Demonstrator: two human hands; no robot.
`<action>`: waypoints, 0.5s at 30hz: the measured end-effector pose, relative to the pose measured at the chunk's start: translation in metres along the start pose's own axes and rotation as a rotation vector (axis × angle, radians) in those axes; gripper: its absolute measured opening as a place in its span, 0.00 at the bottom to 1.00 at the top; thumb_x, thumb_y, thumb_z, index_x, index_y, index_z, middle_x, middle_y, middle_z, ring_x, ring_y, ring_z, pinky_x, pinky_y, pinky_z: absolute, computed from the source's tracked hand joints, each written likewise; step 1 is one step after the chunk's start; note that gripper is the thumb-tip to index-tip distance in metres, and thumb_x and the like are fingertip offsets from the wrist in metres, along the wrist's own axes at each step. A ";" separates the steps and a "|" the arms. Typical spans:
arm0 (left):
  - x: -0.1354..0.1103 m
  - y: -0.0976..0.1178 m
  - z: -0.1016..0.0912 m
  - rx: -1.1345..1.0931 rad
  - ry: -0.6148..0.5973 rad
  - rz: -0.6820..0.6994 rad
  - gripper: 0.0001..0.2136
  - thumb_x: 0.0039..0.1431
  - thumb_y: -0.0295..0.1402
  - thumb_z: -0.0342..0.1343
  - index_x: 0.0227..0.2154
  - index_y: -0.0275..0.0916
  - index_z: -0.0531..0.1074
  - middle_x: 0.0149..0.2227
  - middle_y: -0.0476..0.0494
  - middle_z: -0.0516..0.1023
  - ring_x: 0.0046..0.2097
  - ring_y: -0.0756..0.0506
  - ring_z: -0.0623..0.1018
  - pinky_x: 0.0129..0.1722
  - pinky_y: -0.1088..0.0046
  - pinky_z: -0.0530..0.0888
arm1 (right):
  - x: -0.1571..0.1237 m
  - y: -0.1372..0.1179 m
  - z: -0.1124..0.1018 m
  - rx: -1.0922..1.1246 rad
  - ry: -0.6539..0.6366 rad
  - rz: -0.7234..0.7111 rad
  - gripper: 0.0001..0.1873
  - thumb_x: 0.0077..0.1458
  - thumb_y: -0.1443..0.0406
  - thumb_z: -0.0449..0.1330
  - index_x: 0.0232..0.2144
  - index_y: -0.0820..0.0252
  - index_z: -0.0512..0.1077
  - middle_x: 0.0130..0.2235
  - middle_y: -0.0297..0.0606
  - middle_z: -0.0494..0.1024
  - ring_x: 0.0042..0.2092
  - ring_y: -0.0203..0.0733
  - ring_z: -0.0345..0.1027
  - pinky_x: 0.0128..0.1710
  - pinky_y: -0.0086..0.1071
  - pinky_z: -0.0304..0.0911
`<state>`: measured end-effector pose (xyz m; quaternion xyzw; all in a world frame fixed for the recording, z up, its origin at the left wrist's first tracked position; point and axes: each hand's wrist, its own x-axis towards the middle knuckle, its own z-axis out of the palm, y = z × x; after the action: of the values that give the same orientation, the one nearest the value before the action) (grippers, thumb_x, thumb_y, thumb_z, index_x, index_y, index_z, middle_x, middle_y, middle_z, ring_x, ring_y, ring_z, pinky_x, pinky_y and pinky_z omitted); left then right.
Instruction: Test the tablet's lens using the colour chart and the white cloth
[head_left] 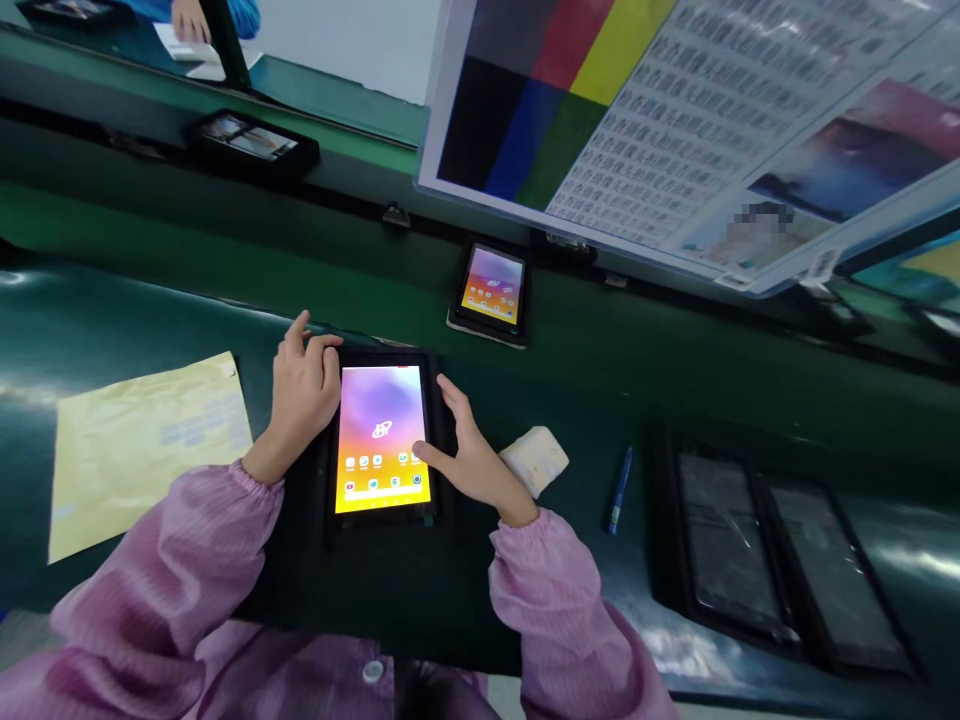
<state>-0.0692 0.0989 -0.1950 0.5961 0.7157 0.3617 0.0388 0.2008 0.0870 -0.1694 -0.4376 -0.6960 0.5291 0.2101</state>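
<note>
Steadying the lit tablet (382, 440), flat on the green bench (600, 380), I rest my left hand (304, 390) loosely on its top corner. My right hand (469, 455), spread and empty, thumbs the screen. The next move, I judge, calls for a light, exact tap.

Dim overall, overhead glare streaks the green mat (90, 300); edges bend fisheye-like, far corners blur.

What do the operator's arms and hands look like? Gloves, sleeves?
No gloves: left hand and right hand are bare, no rings visible. Sleeves are pink-lilac, finely striped fabric with gathered elastic cuffs. White button on the garment front.
</note>
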 end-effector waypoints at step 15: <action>-0.013 0.012 -0.006 0.155 -0.018 0.164 0.25 0.75 0.38 0.37 0.51 0.34 0.80 0.66 0.33 0.69 0.62 0.28 0.70 0.58 0.47 0.68 | 0.002 0.002 0.025 0.035 0.216 -0.120 0.38 0.69 0.49 0.58 0.71 0.50 0.47 0.74 0.43 0.43 0.75 0.48 0.38 0.76 0.52 0.38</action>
<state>-0.0590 0.0845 -0.1887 0.6571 0.6901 0.3017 -0.0307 0.1819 0.0747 -0.1799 -0.4459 -0.6850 0.4772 0.3228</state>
